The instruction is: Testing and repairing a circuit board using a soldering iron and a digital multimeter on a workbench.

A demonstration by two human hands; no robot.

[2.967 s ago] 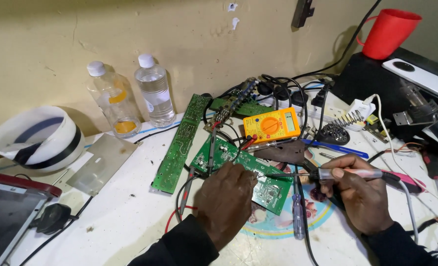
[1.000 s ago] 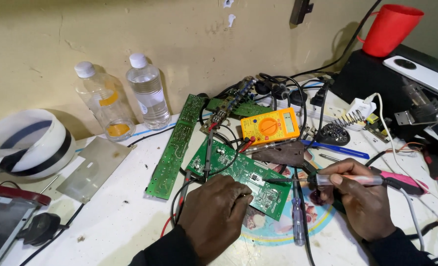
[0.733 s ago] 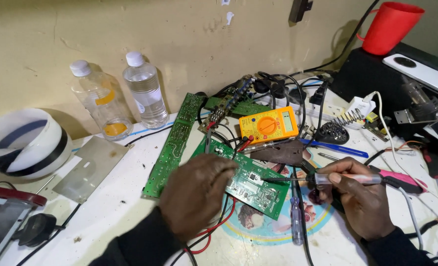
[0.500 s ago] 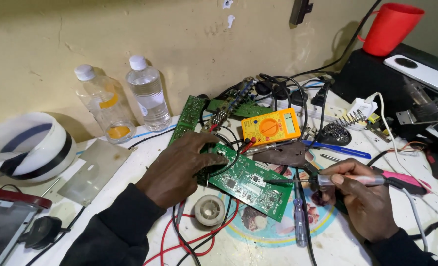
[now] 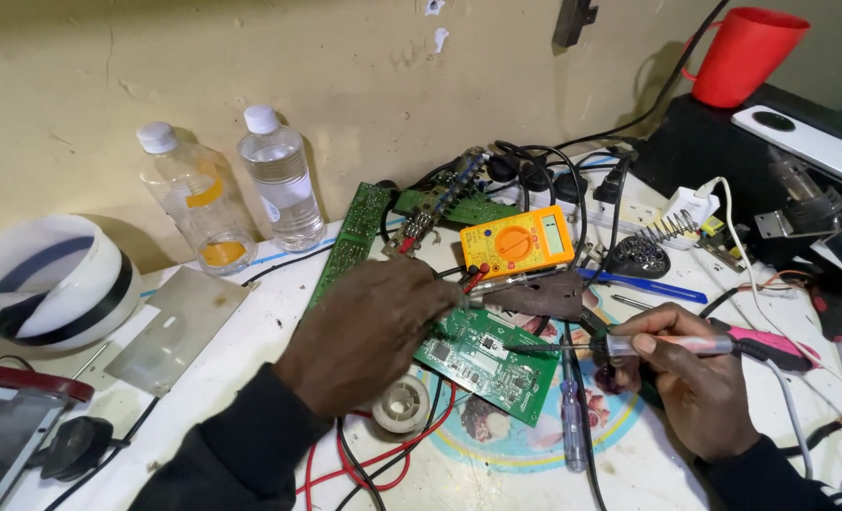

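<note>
At the middle of the bench, a slim metal probe [image 5: 511, 281] is pinched in the left hand [image 5: 369, 331], just above the green rectangular circuit board [image 5: 485, 364]. A pink-handled soldering iron [image 5: 686, 344] is gripped by the right hand [image 5: 691, 383], its tip over the board's right edge. The board's left end is hidden by the left hand.

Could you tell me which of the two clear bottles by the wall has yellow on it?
The left bottle, tilted, with yellow patches; the right bottle shows none.
</note>
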